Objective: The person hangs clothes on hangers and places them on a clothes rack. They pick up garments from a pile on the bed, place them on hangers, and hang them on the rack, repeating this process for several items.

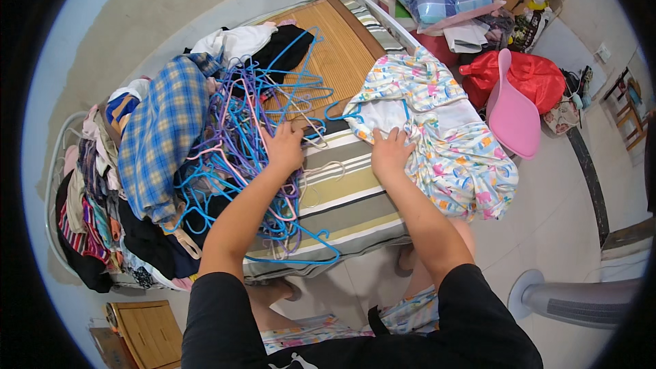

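A white garment [456,164] with a colourful print lies spread over the bed's right side. Part of a blue hanger [334,110] shows at its opening, its hook pointing left. My right hand [390,156] holds the fabric at the edge of that opening, palm down. My left hand [283,147] rests at the right edge of a tangled heap of blue, purple and pink hangers [241,113]. Its fingertips are among the hangers, and I cannot tell whether they grip one. A pale hanger [328,168] sticks out beside that hand onto the striped sheet [353,200].
A blue plaid shirt [159,133] and piled clothes [92,205] cover the bed's left end. A bamboo mat [328,46] lies behind. To the right are a pink chair [512,118], a red bag [543,79] and a tower fan [589,302]. A wooden cabinet [148,333] stands lower left.
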Motion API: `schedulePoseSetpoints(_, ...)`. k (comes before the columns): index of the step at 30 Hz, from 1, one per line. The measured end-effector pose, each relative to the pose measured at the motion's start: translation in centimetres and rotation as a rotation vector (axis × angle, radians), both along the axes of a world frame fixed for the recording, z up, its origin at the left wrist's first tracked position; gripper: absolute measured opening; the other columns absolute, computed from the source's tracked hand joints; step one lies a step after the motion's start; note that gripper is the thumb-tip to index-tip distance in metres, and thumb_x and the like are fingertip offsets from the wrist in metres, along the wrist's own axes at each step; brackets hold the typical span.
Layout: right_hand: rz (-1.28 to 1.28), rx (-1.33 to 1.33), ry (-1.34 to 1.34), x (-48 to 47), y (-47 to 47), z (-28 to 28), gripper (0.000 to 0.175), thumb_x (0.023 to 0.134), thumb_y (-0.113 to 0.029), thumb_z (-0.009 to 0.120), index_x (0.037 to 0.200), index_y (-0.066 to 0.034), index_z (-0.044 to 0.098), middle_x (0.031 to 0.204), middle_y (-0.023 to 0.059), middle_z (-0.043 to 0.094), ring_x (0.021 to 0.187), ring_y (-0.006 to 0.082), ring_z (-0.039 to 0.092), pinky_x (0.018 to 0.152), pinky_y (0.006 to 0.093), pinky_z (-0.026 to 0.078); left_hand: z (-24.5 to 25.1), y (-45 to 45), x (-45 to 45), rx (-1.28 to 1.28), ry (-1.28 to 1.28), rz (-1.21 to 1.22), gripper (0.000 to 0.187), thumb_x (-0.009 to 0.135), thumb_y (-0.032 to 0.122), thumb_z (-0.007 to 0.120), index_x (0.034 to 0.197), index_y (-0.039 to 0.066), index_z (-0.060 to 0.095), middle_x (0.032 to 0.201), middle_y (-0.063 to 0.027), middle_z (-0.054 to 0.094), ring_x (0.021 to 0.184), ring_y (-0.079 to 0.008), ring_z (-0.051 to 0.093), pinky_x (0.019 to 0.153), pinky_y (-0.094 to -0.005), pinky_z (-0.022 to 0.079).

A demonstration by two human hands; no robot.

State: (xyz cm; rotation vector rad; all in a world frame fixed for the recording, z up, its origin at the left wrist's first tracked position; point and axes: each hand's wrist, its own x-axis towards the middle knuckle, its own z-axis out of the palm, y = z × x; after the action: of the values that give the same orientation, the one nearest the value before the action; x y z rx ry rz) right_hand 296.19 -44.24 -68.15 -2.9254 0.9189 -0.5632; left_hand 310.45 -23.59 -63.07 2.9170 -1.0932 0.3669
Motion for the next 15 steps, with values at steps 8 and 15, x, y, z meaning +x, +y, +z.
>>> schedulePoseSetpoints(8, 0.270, 0.207, 0.097, -0.8, 4.8, 1.6, 0.035, 0.086, -0.016, 0.055, 0.118, -0.0050, 0.060, 0.129, 0.0237, 0.053, 0.115, 0.0349, 0.050, 0.092, 0.0566, 0.039, 0.0, 0.0, 1.8, -0.020, 0.115, 0.090, 0.042, 0.066, 0.012, 0.073, 0.108, 0.016, 0.069, 0.111, -0.0067, 0.054, 0.124, -0.0260, 0.045, 0.111, -0.0681, 0.016)
schedulePoseSetpoints(15, 0.327, 0.023, -0.060, -1.2, 7.4, 2.1, 0.044, 0.083, -0.014, 0.058, 0.124, 0.0023, 0.055, 0.136, 0.0249, 0.047, 0.129, 0.0358, 0.041, 0.104, 0.0605, 0.029, 0.7, 0.2, 0.5, -0.013, 0.024, -0.039, 0.053, 0.075, 0.022, 0.074, 0.125, 0.016, 0.059, 0.126, -0.0095, 0.054, 0.128, -0.0280, 0.044, 0.110, -0.0645, 0.021)
